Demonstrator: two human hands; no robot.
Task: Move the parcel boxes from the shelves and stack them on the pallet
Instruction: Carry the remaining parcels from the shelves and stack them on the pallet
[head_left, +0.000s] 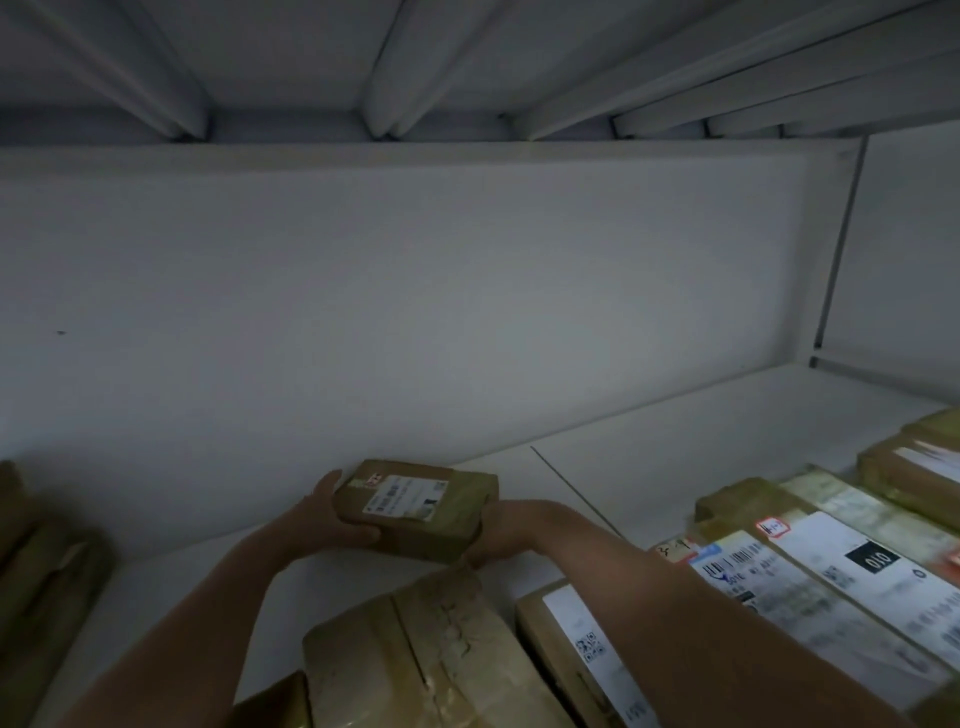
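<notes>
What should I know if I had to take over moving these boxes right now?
Left hand: grips the left end of the small parcel box.
Right hand: grips its right end.
The box is near the back of the white shelf and looks lifted off it.
On the shelf: a taped box in front, labelled boxes to the right, brown parcels at the left edge.
Pallet: not in view, so the stack so far cannot be told.
Left to do: carry this box to the pallet, then fetch the rest.
</notes>
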